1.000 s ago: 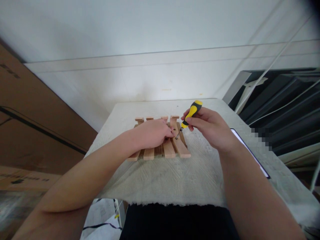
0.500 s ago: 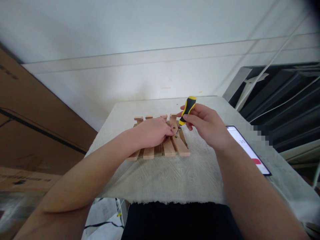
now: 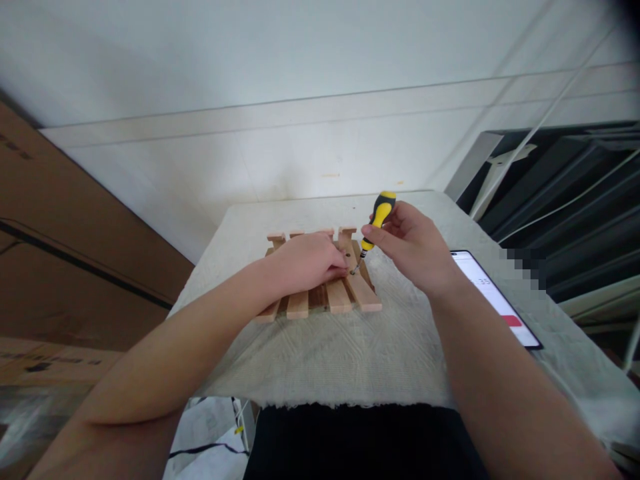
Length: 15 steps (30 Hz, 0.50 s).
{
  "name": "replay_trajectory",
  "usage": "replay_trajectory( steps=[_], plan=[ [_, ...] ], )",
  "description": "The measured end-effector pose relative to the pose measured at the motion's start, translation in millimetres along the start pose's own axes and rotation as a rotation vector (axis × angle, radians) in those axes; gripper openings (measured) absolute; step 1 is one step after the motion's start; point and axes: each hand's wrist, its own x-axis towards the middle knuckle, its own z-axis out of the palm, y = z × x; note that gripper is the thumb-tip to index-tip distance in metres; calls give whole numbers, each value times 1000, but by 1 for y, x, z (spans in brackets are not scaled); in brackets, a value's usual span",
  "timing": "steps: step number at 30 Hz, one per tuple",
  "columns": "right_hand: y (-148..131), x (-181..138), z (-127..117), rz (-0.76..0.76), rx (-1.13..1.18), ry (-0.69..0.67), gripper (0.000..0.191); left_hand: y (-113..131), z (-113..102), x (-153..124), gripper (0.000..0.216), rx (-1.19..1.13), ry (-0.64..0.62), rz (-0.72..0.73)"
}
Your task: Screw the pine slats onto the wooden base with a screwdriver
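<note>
A slatted wooden rack point(image 3: 345, 297) lies flat on a table covered with a white textured cloth point(image 3: 350, 353). My left hand point(image 3: 307, 263) rests on top of the slats, fingers curled and pinching at a small spot near the rightmost slat. My right hand point(image 3: 407, 243) grips a yellow and black screwdriver point(image 3: 376, 220), held tilted, with its tip down on the rack right beside my left fingertips. Whatever sits under the tip is too small to make out.
A phone point(image 3: 495, 297) with a lit screen lies on the cloth to the right of my right forearm. Large cardboard boxes point(image 3: 65, 253) stand at the left. A dark metal frame with white cables point(image 3: 565, 200) fills the right. A pale wall rises behind the table.
The screwdriver handle has swung slightly between frames while its tip stays on the same spot of the rack. My right-hand fingers shifted round the handle. My left hand has stayed put.
</note>
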Motion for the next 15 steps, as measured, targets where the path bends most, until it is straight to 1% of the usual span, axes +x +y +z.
replay_trajectory(
  steps=[3, 5, 8, 10, 12, 15],
  plan=[
    [-4, -1, -2, 3, 16, 7, 30, 0, 1, 0, 26, -5, 15, 0],
    [-7, -2, -5, 19, 70, 0, 31, -1, 1, 0, 26, -4, 16, -2],
    [-11, -2, -8, 48, 152, -47, 30, -1, 1, -1, 26, -11, 14, -2],
    [-10, -2, -8, 59, 134, -69, 29, -1, 1, -1, 25, -20, 16, 3],
    [-7, -1, -6, 45, 84, -48, 33, -1, 1, -1, 24, -24, 19, 9],
    [-3, 0, -2, 29, 35, 22, 38, 0, 1, 0, 24, -23, 21, 10]
  ],
)
